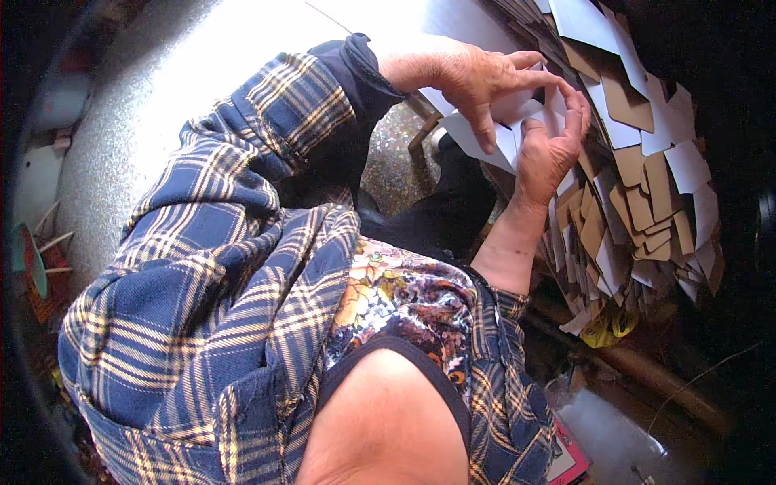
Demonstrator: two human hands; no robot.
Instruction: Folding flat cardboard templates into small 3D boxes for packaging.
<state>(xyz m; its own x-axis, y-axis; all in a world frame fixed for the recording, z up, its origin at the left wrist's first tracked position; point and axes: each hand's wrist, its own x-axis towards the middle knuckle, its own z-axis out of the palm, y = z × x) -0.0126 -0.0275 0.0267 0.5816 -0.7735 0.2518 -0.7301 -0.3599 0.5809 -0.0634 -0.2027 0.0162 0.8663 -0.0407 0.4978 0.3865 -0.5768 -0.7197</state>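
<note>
I see both hands on one white card (517,109) above the card pile (647,202): my left hand (477,77) pinches its top edge, my right hand (550,145) grips it from below, fingers curled.

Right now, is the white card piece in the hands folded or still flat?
Cannot tell for certain. The white card piece is pinched between left hand and right hand, fingers hiding most of it.

Flat white paperboard die-cut sheet (493,129), angular notched edges, held tilted between both hands at top centre. It overlaps the edge of a fanned, slumped stack of matching white-and-brown cardboard die-cut blanks (647,194) to the right.
</note>
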